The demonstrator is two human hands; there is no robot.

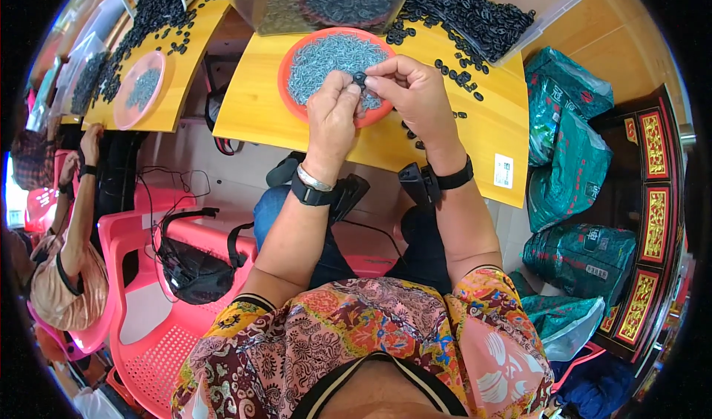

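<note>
Over a red plastic bowl (380,115), both hands meet at a small black plastic piece (360,78). My left hand (334,111) is closed, with thumb and fingers pinching the piece from the left. From the right, the thumb and forefinger of my right hand (415,96) pinch at its edge. Whether a screw is also between these fingers is too small to tell. Loose silver screws (322,59) fill the bowl beneath. A dark band with a black device is strapped on each wrist.
A clear bin (274,15) of parts stands behind the bowl. Black pieces (467,11) spill from a tilted clear bin onto the yellow table (252,93). Green bags (571,174) sit at right. At left are a pink chair (163,345) and another person's arm (80,204) beside a second table.
</note>
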